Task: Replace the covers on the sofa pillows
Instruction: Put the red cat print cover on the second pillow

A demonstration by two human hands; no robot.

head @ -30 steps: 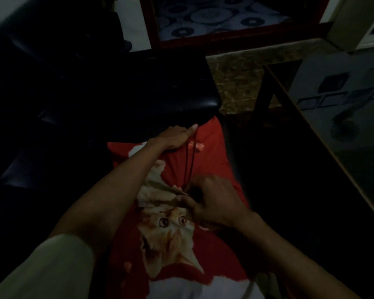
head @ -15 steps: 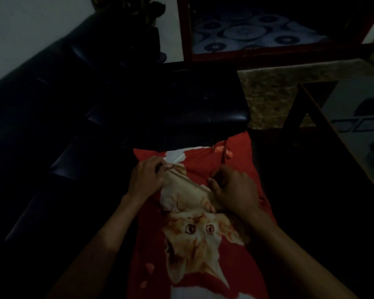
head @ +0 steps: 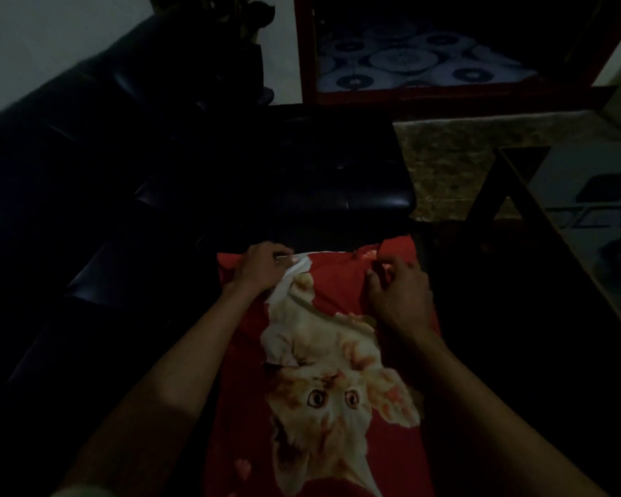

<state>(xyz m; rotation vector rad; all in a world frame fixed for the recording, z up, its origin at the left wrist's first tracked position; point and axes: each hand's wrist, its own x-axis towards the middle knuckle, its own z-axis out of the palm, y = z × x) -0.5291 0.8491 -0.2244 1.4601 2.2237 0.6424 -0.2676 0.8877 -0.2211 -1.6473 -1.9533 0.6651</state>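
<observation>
A red pillow cover with an orange kitten print [head: 323, 382] lies lengthwise in front of me on the black sofa. My left hand [head: 260, 269] pinches the cover's fabric at its far left corner, where a white patch shows. My right hand [head: 397, 292] rests on the cover near its far right corner, fingers curled loosely over the red fabric; whether it grips the cloth is unclear in the dim light.
The black leather sofa [head: 122, 174] runs along the left, with a black seat cushion [head: 302, 181] just beyond the cover. A dark table [head: 552, 245] stands on the right. Patterned floor [head: 445, 166] lies beyond.
Both hands moved away from the cover's middle to its far edge, the left to the left corner, the right toward the right corner. The cover now lies flatter.
</observation>
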